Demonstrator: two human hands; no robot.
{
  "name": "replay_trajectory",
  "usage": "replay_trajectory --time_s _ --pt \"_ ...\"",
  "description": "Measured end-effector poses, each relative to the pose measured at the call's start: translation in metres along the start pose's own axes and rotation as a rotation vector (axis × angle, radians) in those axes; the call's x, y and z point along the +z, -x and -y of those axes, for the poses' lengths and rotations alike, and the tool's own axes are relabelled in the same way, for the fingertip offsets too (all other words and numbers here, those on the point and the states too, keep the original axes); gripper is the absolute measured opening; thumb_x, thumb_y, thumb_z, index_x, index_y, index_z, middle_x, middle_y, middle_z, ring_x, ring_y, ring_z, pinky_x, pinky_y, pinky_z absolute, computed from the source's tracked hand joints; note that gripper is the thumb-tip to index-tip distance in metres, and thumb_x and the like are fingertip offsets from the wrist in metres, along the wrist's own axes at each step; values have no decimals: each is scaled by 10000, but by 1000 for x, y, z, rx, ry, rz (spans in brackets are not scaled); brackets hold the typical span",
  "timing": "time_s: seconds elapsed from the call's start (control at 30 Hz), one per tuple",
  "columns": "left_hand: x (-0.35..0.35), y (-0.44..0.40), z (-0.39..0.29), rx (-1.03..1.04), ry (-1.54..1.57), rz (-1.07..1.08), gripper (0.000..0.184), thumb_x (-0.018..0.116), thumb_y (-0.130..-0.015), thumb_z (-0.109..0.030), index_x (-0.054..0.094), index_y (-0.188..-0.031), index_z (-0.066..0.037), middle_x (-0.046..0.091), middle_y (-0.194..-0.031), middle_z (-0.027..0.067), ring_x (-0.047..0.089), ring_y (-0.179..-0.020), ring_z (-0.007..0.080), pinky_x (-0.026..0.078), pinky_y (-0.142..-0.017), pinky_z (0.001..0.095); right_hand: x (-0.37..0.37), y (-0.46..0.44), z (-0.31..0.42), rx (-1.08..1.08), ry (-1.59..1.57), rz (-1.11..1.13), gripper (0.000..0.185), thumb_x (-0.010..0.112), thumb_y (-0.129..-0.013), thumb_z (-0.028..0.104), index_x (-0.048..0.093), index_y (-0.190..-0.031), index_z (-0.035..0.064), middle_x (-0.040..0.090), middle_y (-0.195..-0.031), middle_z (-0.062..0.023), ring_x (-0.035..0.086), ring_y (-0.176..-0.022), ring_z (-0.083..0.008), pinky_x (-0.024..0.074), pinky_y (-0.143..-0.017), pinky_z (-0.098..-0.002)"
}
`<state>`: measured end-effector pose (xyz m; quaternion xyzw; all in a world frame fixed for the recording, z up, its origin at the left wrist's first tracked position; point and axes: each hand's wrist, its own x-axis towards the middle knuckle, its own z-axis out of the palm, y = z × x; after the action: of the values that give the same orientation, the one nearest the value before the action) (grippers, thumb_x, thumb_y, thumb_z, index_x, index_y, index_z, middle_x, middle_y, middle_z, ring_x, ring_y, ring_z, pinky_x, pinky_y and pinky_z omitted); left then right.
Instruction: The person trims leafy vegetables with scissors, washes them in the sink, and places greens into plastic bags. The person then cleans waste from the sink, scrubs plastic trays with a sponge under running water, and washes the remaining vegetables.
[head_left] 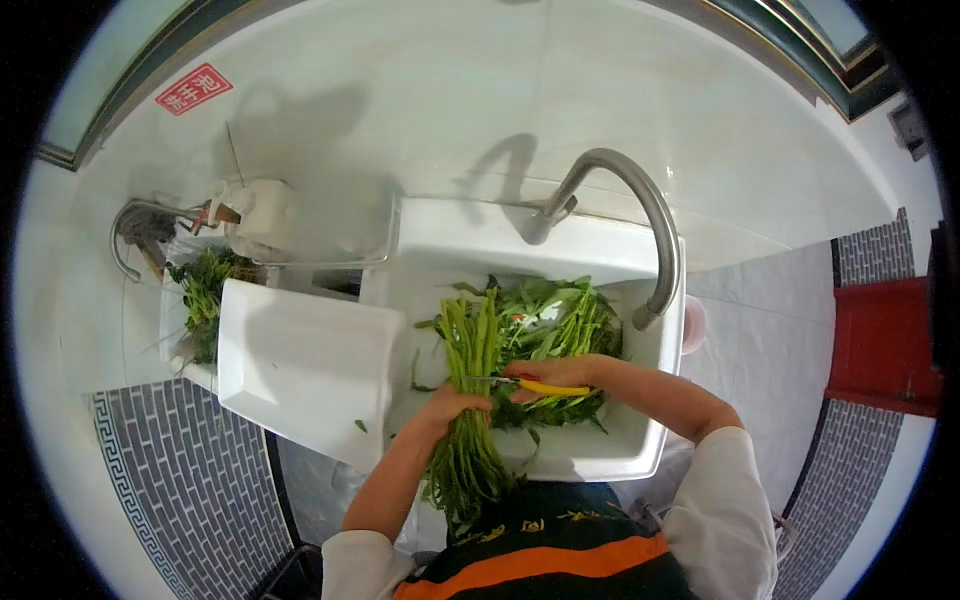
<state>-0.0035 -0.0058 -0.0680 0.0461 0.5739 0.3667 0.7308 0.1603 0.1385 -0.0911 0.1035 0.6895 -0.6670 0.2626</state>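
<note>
Greens (468, 342) cross the near edge of the sink (592, 467), left hand (453, 404) clenched round them, apparently steadying them against scissors (556, 389) gripped in the right hand (562, 371).

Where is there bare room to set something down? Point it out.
The white side panel, between the far-left greens and the sink, is bare but for a small leaf. The sink's back ledge, left of the tap, is bare too. Crowded: the sink's middle, with loose greens, stalk bunch, scissors, left hand and right hand.
</note>
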Motion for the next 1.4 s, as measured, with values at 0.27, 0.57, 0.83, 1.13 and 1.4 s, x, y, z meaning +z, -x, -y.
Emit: replay_trajectory --time_s 0.27,0.57,0.83,1.13,1.4 --pt "-5 -27 1 -59 -28 44 211 598 -587 13 532 -788 16 550 -626 100 544 -520 178 446 -457 269 -5 2 3 104 227 -166 487 493 -767 470 431 -1007 50 499 -705 -121 466 -654 -216 368 -593 -337" --pt "1 -31 -10 -97 -253 -3 179 619 -607 -44 550 -766 3 575 -639 94 555 -560 190 444 -532 300 -4 -15 -27 -124 79 -216 417 503 -779 422 450 -917 31 482 -666 -112 457 -628 -198 361 -576 -325" --pt "-2 -33 -4 -44 -197 82 197 623 -596 -36 545 -773 3 574 -646 102 558 -572 190 451 -533 312 -12 -1 -3 6 334 -198 550 482 -750 499 473 -1055 42 568 -808 -196 549 -731 -346 429 -668 -399" --pt "-3 -22 9 -7 -353 85 236 632 -595 -44 544 -810 -5 569 -688 81 550 -617 174 443 -569 294 -17 2 -17 -107 212 -569 317 544 -766 355 508 -860 54 555 -664 -128 537 -562 -262 422 -539 -367" --pt "2 175 -71 -95 -716 -97 456 707 -555 -121 527 -953 11 575 -836 87 543 -774 177 445 -693 292 -12 52 -67 317 212 -951 378 636 -698 310 522 -913 21 578 -684 -145 575 -597 -257 458 -566 -336"
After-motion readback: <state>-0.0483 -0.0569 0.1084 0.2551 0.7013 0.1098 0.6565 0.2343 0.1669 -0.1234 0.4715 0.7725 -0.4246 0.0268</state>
